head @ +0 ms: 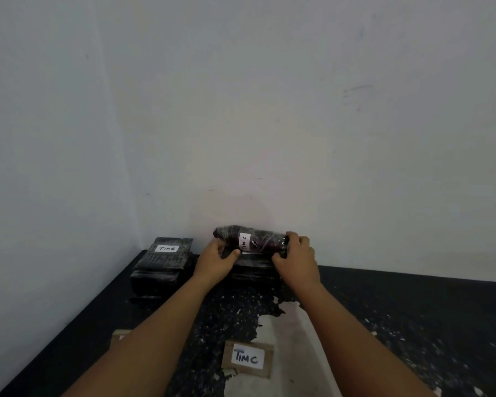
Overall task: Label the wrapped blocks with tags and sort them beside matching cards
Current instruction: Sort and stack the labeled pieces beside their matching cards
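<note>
A dark wrapped block [258, 239] with a white tag reading "TIM C" lies against the wall on top of another wrapped block [252, 267]. My left hand [216, 260] grips its left end and my right hand [295, 252] grips its right end. To the left stands a stack of wrapped blocks [162, 265]; the top one bears a tag reading "TIM B". A brown card [248, 359] marked "TIM C" lies on the table near me. Part of another card [121, 336] shows under my left forearm.
The black table top [413, 319] is worn, with a pale patch of bare surface in the middle. A white wall runs right behind the blocks and along the left side, forming a corner.
</note>
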The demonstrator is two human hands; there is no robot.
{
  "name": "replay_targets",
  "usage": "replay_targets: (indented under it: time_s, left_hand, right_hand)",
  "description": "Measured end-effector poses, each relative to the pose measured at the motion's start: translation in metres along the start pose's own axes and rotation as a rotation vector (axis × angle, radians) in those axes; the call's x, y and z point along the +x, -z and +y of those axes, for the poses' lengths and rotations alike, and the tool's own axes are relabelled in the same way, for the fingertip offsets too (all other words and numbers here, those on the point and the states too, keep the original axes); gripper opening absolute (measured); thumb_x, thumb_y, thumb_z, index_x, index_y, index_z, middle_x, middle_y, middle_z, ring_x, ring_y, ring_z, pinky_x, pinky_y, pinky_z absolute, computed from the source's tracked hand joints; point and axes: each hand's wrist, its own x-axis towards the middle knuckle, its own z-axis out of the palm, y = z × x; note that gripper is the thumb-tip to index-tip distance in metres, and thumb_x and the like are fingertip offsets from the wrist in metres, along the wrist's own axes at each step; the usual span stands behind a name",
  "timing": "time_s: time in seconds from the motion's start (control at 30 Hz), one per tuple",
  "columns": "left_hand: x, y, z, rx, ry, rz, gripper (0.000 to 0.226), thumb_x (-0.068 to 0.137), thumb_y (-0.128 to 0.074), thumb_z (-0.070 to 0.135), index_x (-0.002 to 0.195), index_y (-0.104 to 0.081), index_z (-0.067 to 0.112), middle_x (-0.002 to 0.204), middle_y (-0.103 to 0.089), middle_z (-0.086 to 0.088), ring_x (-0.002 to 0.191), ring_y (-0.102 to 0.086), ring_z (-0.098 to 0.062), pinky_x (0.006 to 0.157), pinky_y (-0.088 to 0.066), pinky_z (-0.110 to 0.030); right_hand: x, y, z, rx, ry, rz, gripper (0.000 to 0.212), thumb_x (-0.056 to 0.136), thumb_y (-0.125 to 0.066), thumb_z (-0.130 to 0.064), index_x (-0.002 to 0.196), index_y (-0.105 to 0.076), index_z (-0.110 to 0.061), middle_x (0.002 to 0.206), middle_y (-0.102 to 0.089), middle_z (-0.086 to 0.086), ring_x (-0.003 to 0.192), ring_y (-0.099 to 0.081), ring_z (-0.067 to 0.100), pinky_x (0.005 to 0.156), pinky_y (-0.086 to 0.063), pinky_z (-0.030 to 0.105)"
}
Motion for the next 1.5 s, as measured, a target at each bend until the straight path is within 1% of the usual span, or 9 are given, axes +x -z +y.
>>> replay_targets:
  time_s: [0.07,0.23,0.43,0.57,0.7,1.1,1.23,1.37,1.5]
  left_hand:
    - [-0.004,0.001,0.003,-0.001,0.0,-0.001,0.04,0.099,-0.076,0.044,0.128,-0.064,0.02,0.13,-0.068,0.001,0.127,-0.063,-0.02,0.096,-0.046,-0.028]
    - [-0.002,0.002,0.007,0.002,-0.025,0.024,0.052,0.097,-0.078,0.043,0.139,-0.061,0.016,0.14,-0.066,-0.004,0.131,-0.063,-0.024,0.099,-0.047,-0.028]
    - [0.01,-0.004,0.006,-0.003,0.028,0.066,0.077,0.095,-0.078,0.052,0.154,-0.042,0.017,0.153,-0.045,-0.014,0.137,-0.054,-0.032,0.113,-0.047,-0.04]
    - [0.011,-0.009,0.009,0.001,0.026,0.064,0.082,0.095,-0.078,0.05,0.158,-0.038,0.016,0.155,-0.041,-0.013,0.137,-0.055,-0.03,0.111,-0.046,-0.036]
    - [0.005,-0.012,0.009,0.003,0.031,0.074,0.087,0.096,-0.077,0.05,0.162,-0.033,0.015,0.158,-0.038,-0.014,0.14,-0.054,-0.03,0.111,-0.046,-0.035]
    - [-0.002,-0.01,0.012,0.058,0.05,0.089,0.092,0.095,-0.076,0.055,0.164,-0.03,0.018,0.161,-0.038,-0.015,0.144,-0.05,-0.035,0.115,-0.046,-0.043]
    - [-0.003,-0.007,0.013,0.061,0.059,0.08,0.092,0.095,-0.076,0.055,0.165,-0.029,0.018,0.16,-0.038,-0.015,0.143,-0.05,-0.035,0.114,-0.046,-0.042]
    - [-0.003,-0.005,0.012,0.037,0.049,0.078,0.094,0.094,-0.078,0.055,0.165,-0.029,0.019,0.161,-0.04,-0.016,0.145,-0.049,-0.034,0.117,-0.046,-0.043]
    - [-0.005,-0.004,0.013,-0.028,0.048,0.051,0.096,0.094,-0.081,0.047,0.168,-0.028,0.015,0.165,-0.045,-0.015,0.149,-0.051,-0.03,0.119,-0.045,-0.041]
  right_hand:
    - [-0.001,0.001,0.001,-0.003,0.016,0.006,0.055,0.105,-0.064,-0.028,0.157,-0.045,-0.023,0.137,-0.054,0.012,0.12,-0.06,0.034,0.094,-0.06,0.053]
    - [0.006,0.0,0.001,0.034,0.027,0.091,0.045,0.111,-0.059,-0.027,0.155,-0.05,-0.02,0.133,-0.06,0.013,0.117,-0.062,0.033,0.092,-0.059,0.051]
    - [0.017,0.001,-0.001,0.172,-0.065,0.176,0.023,0.114,-0.052,-0.027,0.136,-0.052,-0.019,0.122,-0.067,0.01,0.099,-0.069,0.028,0.078,-0.06,0.045]
    - [0.021,-0.001,0.003,0.189,-0.076,0.137,0.038,0.116,-0.048,-0.037,0.146,-0.058,-0.016,0.136,-0.068,0.013,0.117,-0.069,0.032,0.091,-0.059,0.045]
    - [0.017,-0.005,0.009,0.216,-0.083,0.117,0.05,0.115,-0.045,-0.048,0.155,-0.053,-0.018,0.147,-0.065,0.011,0.131,-0.065,0.031,0.103,-0.058,0.049]
    - [0.007,0.001,0.01,0.255,-0.054,0.116,0.053,0.114,-0.048,-0.05,0.155,-0.053,-0.016,0.146,-0.065,0.011,0.131,-0.064,0.03,0.104,-0.057,0.047]
    - [0.006,0.004,0.008,0.247,-0.053,0.112,0.054,0.113,-0.05,-0.05,0.156,-0.052,-0.016,0.148,-0.064,0.012,0.133,-0.063,0.03,0.106,-0.057,0.048]
    - [0.003,0.008,0.006,0.218,-0.026,0.063,0.061,0.106,-0.065,-0.05,0.157,-0.049,-0.019,0.149,-0.061,0.009,0.133,-0.062,0.029,0.103,-0.057,0.046]
    - [0.002,0.006,0.008,0.2,0.025,-0.015,0.067,0.101,-0.077,-0.031,0.159,-0.046,-0.022,0.148,-0.058,0.011,0.131,-0.063,0.028,0.104,-0.056,0.043]
